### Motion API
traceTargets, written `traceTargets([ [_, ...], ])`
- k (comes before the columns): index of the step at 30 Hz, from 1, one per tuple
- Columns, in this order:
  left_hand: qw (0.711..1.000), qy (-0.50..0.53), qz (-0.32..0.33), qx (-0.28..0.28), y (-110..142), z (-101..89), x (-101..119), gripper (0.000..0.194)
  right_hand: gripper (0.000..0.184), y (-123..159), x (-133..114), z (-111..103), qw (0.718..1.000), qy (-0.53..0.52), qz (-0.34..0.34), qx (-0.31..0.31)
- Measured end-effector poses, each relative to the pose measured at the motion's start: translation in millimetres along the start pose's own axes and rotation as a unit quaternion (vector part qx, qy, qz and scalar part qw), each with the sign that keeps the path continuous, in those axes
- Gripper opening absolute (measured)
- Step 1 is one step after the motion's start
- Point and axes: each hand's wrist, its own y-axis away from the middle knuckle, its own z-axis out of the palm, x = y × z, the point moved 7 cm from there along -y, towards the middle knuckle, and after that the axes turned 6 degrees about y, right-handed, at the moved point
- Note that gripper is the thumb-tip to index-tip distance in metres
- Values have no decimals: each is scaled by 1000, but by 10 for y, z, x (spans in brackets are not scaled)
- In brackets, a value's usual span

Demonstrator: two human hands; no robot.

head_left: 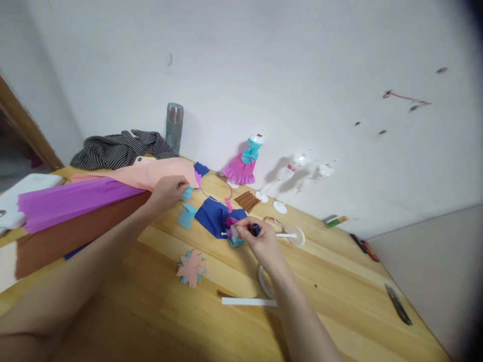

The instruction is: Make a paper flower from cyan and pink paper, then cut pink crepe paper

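Observation:
My left hand (171, 192) is closed at the fingertips on a small light-blue crepe paper piece (186, 193), beside the peach crepe paper (162, 173). Another light-blue paper piece (187, 216) lies just below it. In my right hand (260, 239) is a small white doll figure on a stand, held sideways. Its round white base (297, 236) sticks out to the right, and purple and light-blue bits show at its other end. A small dark blue item (256, 230) shows at these fingers, its kind unclear. Dark blue crepe paper (211, 216) lies behind that hand.
Purple (83, 198) and brown crepe sheets (83, 234) lie left. A dressed doll figure (245, 161) and white figures (298, 161) stand by the wall. A flower-shaped paper stack (191, 268), white strip (249, 301), tape roll (265, 281) and cutter knife (398, 304) lie nearer.

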Motion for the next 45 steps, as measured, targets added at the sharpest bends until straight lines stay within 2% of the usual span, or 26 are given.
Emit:
traceTargets([
  [3,999,49,-18,-5,48,-49,237,21,20,-8,-25,-160,998,-20,16,55],
  [4,989,133,-64,-24,82,-10,272,20,21,-4,-30,-210,997,-30,20,74],
  [6,949,281,-120,-75,178,122,403,21,24,18,-39,-281,993,-54,27,102],
  [9,898,402,-138,-118,338,301,626,26,31,72,-75,-250,990,-98,30,95],
  [11,885,426,-144,-125,431,400,704,28,38,108,-113,-119,991,-123,28,48],
  [14,883,428,-143,-132,518,519,752,30,48,146,-136,121,990,-132,31,-27],
  [16,876,438,-148,-136,544,573,751,32,43,153,-83,228,986,-146,59,-53],
  [18,862,459,-161,-141,556,614,734,34,32,148,-14,253,983,-157,84,-49],
  [20,845,481,-180,-146,568,647,709,36,29,142,29,231,981,-167,92,-35],
  [24,822,510,-219,-128,609,696,642,33,34,141,8,232,982,-167,74,-40],
  [29,786,541,-260,-147,688,806,612,36,25,122,-40,257,992,-111,53,-39],
  [35,767,553,-271,-181,706,856,597,42,23,139,-92,215,995,-73,33,-58],
  [39,790,515,-248,-221,705,872,615,41,22,161,-125,196,994,-71,37,-70],
  [42,808,499,-238,-205,671,807,593,37,22,149,-163,144,991,-98,49,-70],
  [45,805,512,-223,-201,633,732,585,38,21,124,-231,78,990,-105,58,-76],
])
